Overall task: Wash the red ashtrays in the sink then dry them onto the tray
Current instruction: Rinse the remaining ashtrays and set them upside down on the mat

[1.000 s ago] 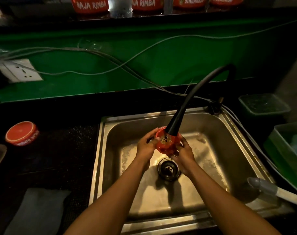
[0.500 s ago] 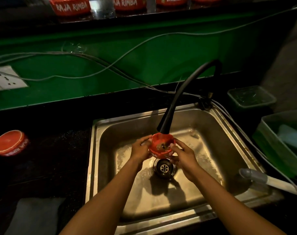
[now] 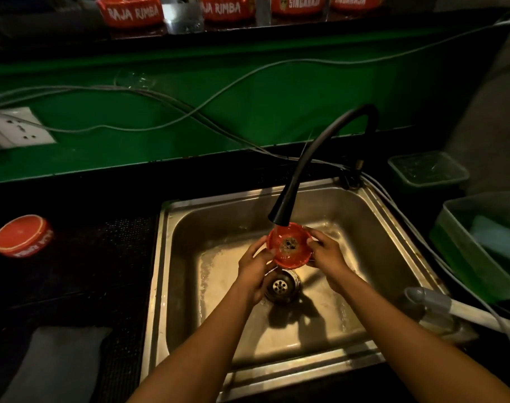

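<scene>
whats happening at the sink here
A person is washing a red ashtray, holding it by its rim with the left hand and right hand just under the black faucet, above the steel sink drain. Dark residue sits in its bowl. Another ashtray lies upside down on the counter to the left, and more line the shelf behind.
</scene>
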